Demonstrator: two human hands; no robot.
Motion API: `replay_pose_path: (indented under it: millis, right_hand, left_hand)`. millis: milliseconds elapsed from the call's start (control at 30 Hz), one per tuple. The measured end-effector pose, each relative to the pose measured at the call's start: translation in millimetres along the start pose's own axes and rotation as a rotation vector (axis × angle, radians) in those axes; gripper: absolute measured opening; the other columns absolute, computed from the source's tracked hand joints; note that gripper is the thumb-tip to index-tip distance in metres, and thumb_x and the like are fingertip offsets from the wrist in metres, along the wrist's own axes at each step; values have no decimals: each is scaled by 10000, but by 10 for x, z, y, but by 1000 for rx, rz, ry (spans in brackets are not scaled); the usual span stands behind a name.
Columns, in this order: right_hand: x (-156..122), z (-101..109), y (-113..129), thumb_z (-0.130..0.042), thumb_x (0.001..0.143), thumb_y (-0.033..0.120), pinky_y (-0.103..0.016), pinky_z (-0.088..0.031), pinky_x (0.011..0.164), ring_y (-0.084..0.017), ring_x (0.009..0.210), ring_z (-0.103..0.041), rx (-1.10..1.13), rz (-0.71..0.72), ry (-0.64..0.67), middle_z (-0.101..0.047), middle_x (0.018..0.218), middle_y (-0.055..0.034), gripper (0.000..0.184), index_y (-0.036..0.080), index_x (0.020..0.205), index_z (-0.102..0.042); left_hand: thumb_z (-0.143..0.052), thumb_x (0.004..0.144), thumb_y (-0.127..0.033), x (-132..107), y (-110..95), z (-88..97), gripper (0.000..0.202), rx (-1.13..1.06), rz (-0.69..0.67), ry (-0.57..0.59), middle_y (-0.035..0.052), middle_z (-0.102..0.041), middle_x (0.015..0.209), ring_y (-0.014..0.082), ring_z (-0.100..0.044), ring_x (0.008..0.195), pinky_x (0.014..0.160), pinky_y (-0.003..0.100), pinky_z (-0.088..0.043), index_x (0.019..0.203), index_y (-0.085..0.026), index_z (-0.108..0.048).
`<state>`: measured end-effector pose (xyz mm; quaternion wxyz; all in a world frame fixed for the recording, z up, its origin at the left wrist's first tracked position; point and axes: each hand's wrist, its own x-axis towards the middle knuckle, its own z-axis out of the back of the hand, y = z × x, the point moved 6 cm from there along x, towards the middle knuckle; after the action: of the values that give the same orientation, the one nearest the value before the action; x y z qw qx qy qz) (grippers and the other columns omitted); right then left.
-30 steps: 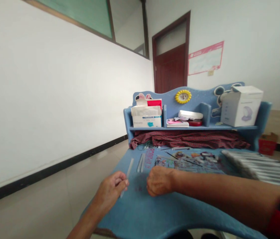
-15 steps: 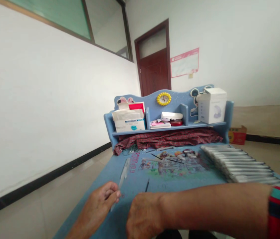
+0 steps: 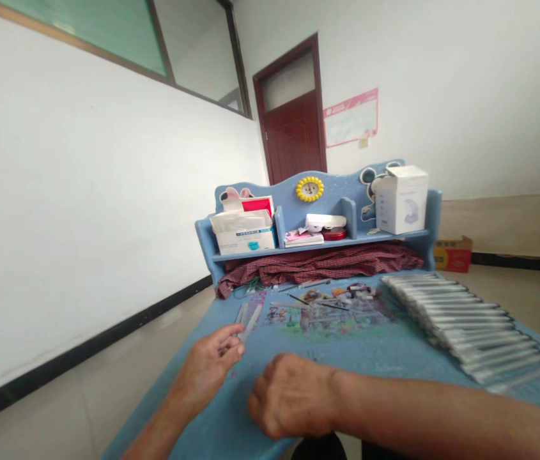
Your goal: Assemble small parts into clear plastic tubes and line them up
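My left hand (image 3: 212, 361) is closed over the left part of the blue desk (image 3: 346, 364), with thumb and forefinger pinched. From its fingertips a slim clear pen barrel (image 3: 251, 321) points away from me. A second translucent strip (image 3: 240, 312) shows just left of it; whether the hand holds that too is unclear. Just to the right, my right hand (image 3: 289, 396) is curled, back upward, near the desk's front edge. Its fingers are mostly hidden, and so is anything inside them. A layered stack of clear pens (image 3: 471, 326) with dark ends lies at the right.
Thin dark pen parts (image 3: 334, 306) lie on the desk's printed picture. Behind them, a red checked cloth (image 3: 327, 262) is bunched under the blue shelf (image 3: 245, 257). The shelf holds a mask box (image 3: 245, 239), booklets (image 3: 303, 239) and a white box (image 3: 401, 201).
My left hand has moved slightly up and away with the clear barrel. My right hand has shifted a little right and up; the dark stick that showed beyond it is out of sight.
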<state>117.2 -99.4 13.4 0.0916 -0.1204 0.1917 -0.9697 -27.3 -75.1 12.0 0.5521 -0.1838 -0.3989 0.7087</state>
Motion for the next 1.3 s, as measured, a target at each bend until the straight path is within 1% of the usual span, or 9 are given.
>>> replay_pose_path:
  millis: [133, 200, 267, 300, 367, 433, 633, 933, 1300]
  right_hand:
    - [-563, 300, -336, -448, 784, 61, -279, -437, 582, -160, 641, -562, 103, -361, -407, -618, 723, -48, 149, 142, 823, -566]
    - [-999, 444, -574, -464, 785, 77, -265, -447, 612, -143, 649, -567, 300, -631, -756, -618, 725, -37, 152, 154, 862, -571]
    - [-1445, 393, -789, -561, 758, 139, -248, -451, 584, -123, 595, -565, 605, -928, -1057, -619, 700, -10, 101, 174, 852, -573]
    - [-1615, 316, -857, -601, 740, 168, -241, -449, 555, -118, 571, -564, 788, -1014, -1188, -617, 684, 0, 118, 181, 853, -571]
    - [-1836, 152, -927, -666, 690, 195, -232, -439, 521, -115, 542, -561, 1082, -1086, -1396, -611, 649, 12, 176, 182, 838, -572]
    - [-1937, 18, -951, -709, 644, 196, -229, -428, 502, -115, 533, -560, 1264, -1096, -1509, -611, 632, 8, 220, 171, 818, -576]
    - [-1968, -106, -940, -751, 587, 190, -231, -413, 478, -125, 530, -569, 1392, -1106, -1602, -617, 627, -5, 261, 155, 784, -583]
    - [-1820, -95, -920, -738, 595, 201, -244, -416, 488, -124, 511, -568, 1403, -1083, -1566, -607, 595, 14, 255, 159, 789, -578]
    - [-1853, -99, -918, -739, 595, 215, -251, -417, 489, -127, 517, -565, 1353, -1105, -1554, -612, 600, 5, 268, 154, 798, -575]
  left_hand:
    - [-544, 670, -375, -45, 7, -92, 375, 37, -2, 28, 48, -629, 808, 186, -586, 766, 680, 259, -454, 948, -127, -587]
    - [-525, 697, -365, -68, -6, -151, 328, 56, -23, 61, 44, -624, 802, 181, -585, 767, 678, 253, -454, 924, -139, -593]
    - [-510, 717, -350, -79, -38, -202, 293, 71, -50, 85, 28, -613, 776, 169, -580, 749, 677, 247, -455, 917, -153, -594]
    - [-505, 724, -343, -80, -60, -225, 278, 79, -63, 91, 22, -608, 767, 163, -577, 741, 677, 244, -455, 912, -158, -595]
    - [-500, 735, -333, -81, -110, -273, 257, 92, -95, 106, 15, -604, 768, 156, -573, 741, 683, 239, -455, 905, -165, -596]
    - [-500, 743, -328, -83, -159, -326, 244, 104, -123, 122, 13, -609, 783, 153, -573, 751, 690, 237, -454, 902, -171, -597]
    - [-483, 760, -307, -119, -266, -491, 226, 127, -166, 193, 9, -630, 791, 150, -578, 740, 678, 235, -452, 903, -179, -604]
    - [-455, 783, -258, -223, -473, -617, 210, 210, -259, 270, 2, -632, 799, 135, -566, 729, 680, 223, -425, 899, -177, -610]
    - [-444, 780, -265, -243, -437, -618, 218, 207, -263, 271, 6, -633, 792, 135, -566, 727, 687, 224, -428, 888, -177, -612]
